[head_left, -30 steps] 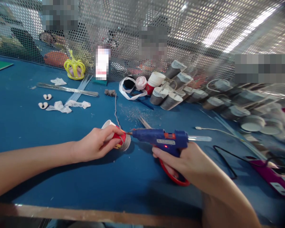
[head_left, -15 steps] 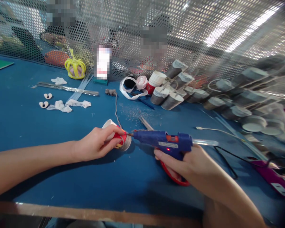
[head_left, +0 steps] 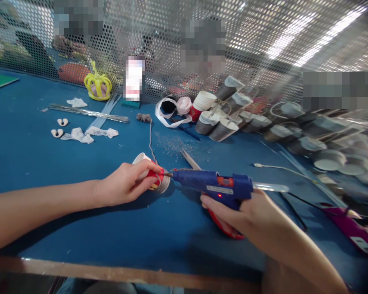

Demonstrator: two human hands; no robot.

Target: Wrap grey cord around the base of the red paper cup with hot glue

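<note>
My left hand [head_left: 130, 179] is closed around a red and white paper cup [head_left: 142, 158] tipped on its side. Grey yarn is wound about the cup's base, and a strand of yarn [head_left: 151, 141] runs back to a small grey bundle [head_left: 144, 118]. In my right hand [head_left: 242, 210] is a blue glue gun [head_left: 199, 179] with a lit red light and a clear glue stick out of its rear. Its nozzle touches or nearly touches the cup near the yarn. Beneath the gun lie scissors [head_left: 219, 224] with red handles, partly covered.
Several grey-wrapped cups [head_left: 223, 130] stand at the right back beside stacked paper cups [head_left: 205, 100] and white ribbon [head_left: 164, 120]. Metal wires [head_left: 88, 113], lace scraps [head_left: 79, 135] and a yellow crown-shaped piece [head_left: 98, 85] lie left. A phone [head_left: 134, 79] leans on the mesh. A purple power strip [head_left: 349, 228] sits right.
The glue gun has shifted very slightly to the right and down with my right hand. My left hand keeps its hold on the cup, almost unmoved.
</note>
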